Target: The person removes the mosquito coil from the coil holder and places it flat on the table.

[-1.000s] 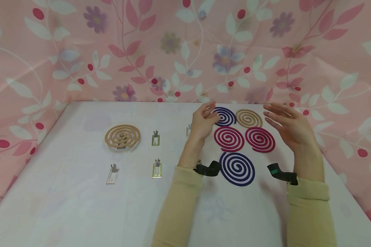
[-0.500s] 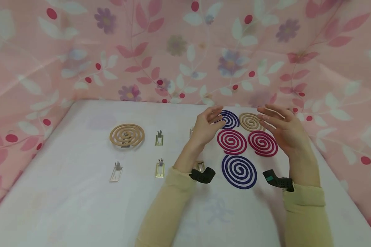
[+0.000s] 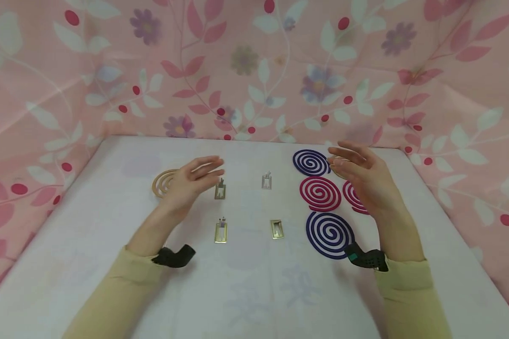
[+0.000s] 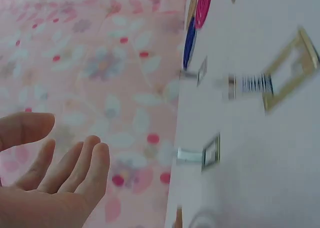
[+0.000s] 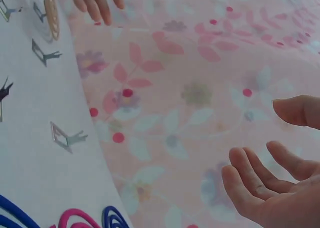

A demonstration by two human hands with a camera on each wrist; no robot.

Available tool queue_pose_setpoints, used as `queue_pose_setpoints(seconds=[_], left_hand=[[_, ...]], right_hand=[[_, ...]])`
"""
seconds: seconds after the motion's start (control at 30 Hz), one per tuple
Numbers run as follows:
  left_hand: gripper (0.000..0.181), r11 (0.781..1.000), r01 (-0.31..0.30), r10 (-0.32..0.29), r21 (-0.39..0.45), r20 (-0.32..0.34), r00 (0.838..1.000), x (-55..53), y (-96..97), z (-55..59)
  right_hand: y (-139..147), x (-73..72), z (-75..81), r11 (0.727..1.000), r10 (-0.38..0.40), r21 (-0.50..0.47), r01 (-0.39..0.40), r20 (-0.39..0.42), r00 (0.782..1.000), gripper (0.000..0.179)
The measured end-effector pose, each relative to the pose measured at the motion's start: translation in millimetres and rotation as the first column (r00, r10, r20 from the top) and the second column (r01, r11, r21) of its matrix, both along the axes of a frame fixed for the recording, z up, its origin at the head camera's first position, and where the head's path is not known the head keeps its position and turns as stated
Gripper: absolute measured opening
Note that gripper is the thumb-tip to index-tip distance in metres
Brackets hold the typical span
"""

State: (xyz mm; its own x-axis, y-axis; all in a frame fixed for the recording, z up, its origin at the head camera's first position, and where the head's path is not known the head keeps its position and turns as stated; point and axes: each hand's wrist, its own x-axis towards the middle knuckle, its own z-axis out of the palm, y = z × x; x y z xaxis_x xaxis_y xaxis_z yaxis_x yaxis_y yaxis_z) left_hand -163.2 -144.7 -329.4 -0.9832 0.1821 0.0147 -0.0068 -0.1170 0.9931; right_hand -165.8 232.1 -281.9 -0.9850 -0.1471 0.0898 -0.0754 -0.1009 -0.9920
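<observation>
My left hand (image 3: pixel 185 184), fingers loosely bent and holding nothing, hovers in front of a tan mosquito coil (image 3: pixel 160 184) at the left and hides much of it. Just right of those fingers is a small metal coil stand (image 3: pixel 220 190). Over at the right, my right hand (image 3: pixel 360 176) is raised above the group of coils, also holding nothing. Beneath or beside it lie a pink coil (image 3: pixel 320 193), a second pink coil (image 3: pixel 353 200) and a tan coil (image 3: pixel 338 168), the last two partly covered. In the right wrist view, the left tan coil (image 5: pixel 51 16) appears raised above the table.
Blue coils lie at the back (image 3: pixel 310 163) and front (image 3: pixel 328 235) of the right group. More metal stands are spread over the white table (image 3: pixel 237 292): a silver one (image 3: pixel 266 181) and gold ones (image 3: pixel 221 232), (image 3: pixel 277 229). Floral cloth (image 3: pixel 246 70) hangs behind.
My left hand has swung left, from beside the right coil group to the tan coil at the left. My right hand has shifted slightly left. The coils stay where they were.
</observation>
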Motion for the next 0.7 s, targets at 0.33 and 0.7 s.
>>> queue_pose_setpoints(seconds=[0.33,0.7], left_hand=[[0.041,0.985,-0.095,0.091,0.143,0.036,0.995,-6.2,-132.4,-3.9],[0.037,0.974,-0.073,0.060,0.214,0.070,0.996,-8.1,-180.1,-18.8]], right_hand=[[-102,-5.9,15.1,0.999,0.045,-0.004,-0.045,-0.035,0.998,0.048],[-236,-6.2,3.1,0.979,-0.057,-0.194,0.059,0.016,0.998,0.043]])
